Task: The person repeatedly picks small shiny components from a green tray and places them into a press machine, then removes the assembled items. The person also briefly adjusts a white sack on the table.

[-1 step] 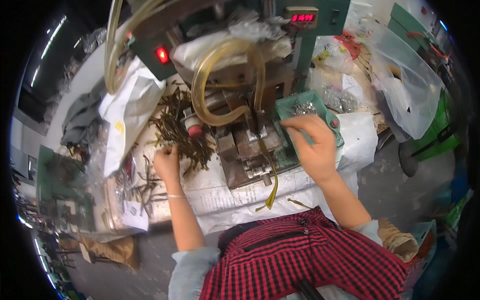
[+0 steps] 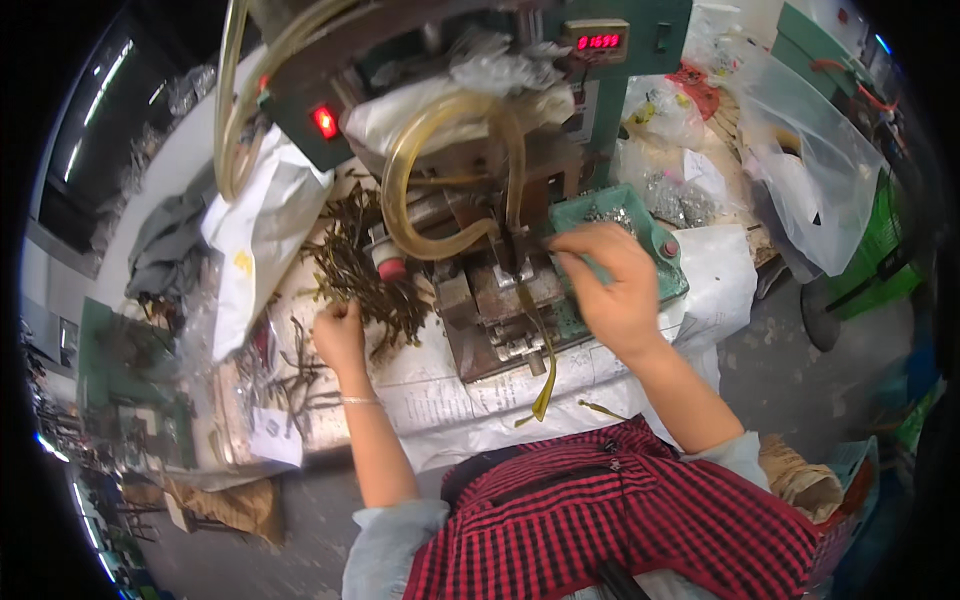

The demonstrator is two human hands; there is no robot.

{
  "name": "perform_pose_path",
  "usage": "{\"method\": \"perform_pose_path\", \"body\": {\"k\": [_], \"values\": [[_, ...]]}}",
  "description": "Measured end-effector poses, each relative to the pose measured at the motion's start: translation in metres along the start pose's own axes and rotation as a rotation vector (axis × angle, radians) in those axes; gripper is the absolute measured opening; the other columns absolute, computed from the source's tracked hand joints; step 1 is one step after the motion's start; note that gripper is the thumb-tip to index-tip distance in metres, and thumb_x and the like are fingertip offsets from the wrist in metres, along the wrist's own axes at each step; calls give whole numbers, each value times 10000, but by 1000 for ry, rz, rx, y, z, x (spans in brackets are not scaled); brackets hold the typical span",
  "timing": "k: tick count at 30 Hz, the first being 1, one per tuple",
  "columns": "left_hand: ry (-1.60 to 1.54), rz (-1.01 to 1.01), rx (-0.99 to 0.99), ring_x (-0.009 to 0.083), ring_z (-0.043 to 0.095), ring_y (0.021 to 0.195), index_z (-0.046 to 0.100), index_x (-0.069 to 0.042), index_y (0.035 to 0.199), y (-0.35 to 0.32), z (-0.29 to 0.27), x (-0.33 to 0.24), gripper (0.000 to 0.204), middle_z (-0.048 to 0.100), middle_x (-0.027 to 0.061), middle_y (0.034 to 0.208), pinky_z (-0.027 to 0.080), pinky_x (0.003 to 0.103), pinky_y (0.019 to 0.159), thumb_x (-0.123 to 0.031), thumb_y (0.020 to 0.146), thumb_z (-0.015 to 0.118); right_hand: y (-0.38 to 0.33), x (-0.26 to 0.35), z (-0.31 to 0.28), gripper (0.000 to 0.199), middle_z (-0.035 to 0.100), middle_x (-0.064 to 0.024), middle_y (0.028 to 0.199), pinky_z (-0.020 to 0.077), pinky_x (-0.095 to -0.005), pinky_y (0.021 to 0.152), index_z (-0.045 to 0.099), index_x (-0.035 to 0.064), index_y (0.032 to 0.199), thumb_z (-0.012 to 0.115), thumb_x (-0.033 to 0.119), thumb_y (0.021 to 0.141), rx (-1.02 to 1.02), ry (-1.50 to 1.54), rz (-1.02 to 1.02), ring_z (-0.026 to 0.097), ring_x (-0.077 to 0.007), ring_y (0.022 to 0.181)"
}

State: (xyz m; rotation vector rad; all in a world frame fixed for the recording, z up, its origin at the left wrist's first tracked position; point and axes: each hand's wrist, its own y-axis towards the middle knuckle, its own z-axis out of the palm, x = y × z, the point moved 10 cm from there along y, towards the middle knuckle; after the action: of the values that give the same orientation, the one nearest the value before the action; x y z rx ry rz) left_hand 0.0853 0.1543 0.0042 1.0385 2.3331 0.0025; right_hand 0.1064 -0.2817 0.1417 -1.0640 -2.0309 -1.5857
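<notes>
My left hand is closed, its fingertips at the near edge of a heap of dark olive strips. Whatever it may pinch is too small to make out. My right hand reaches past the front of a green tray of small metal pieces, thumb and fingers drawn together close to the press head. Anything between those fingertips cannot be made out. One olive strip hangs from the die of the bench press over its front edge. A clear yellowish hose loops above the die.
A red-lit counter and a red lamp are on the green machine housing. A red knob juts left of the die. White paper covers the bench front; a white sack lies left, clear plastic bags right.
My right hand has shifted slightly left and toward the press head. The whole view has moved a little; my left hand stays by the heap.
</notes>
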Motion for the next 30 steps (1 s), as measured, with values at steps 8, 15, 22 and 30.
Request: {"method": "perform_pose_path", "body": {"k": [8, 15, 22, 30], "values": [[-1005, -110, 68, 61, 504, 577, 705, -24, 853, -61, 2, -4, 221, 638, -6, 724, 353, 211, 523, -196, 917, 826, -24, -34, 37, 358, 722, -102, 1043, 515, -286, 899, 562, 3, 1230, 719, -12, 908, -153, 422, 378, 702, -145, 1000], [-1155, 486, -104, 207, 726, 765, 615, 27, 1081, -129, -125, -145, 137, 737, 181, 987, 596, 257, 660, 58, 959, 671, -12, -9, 45, 418, 682, -131, 1215, 506, -324, 956, 537, -18, 1305, 667, -42, 908, -83, 577, 417, 687, -205, 1079], [-478, 1431, -143, 137, 628, 603, 745, -75, 984, -225, -115, -245, 271, 774, 107, 1023, 416, 268, 493, -48, 745, 867, -1, -32, 11, 396, 711, -200, 1179, 535, -446, 953, 637, 18, 1273, 651, 5, 878, 48, -29, 171, 685, -370, 1125], [-575, 1443, -182, 149, 596, 582, 733, -92, 988, -221, -93, -244, 316, 767, 91, 1001, 422, 279, 482, -40, 714, 881, -46, -116, -53, 261, 720, -190, 1088, 526, -458, 910, 687, 29, 1136, 607, 7, 889, -83, -359, 248, 675, -400, 1037]]}}
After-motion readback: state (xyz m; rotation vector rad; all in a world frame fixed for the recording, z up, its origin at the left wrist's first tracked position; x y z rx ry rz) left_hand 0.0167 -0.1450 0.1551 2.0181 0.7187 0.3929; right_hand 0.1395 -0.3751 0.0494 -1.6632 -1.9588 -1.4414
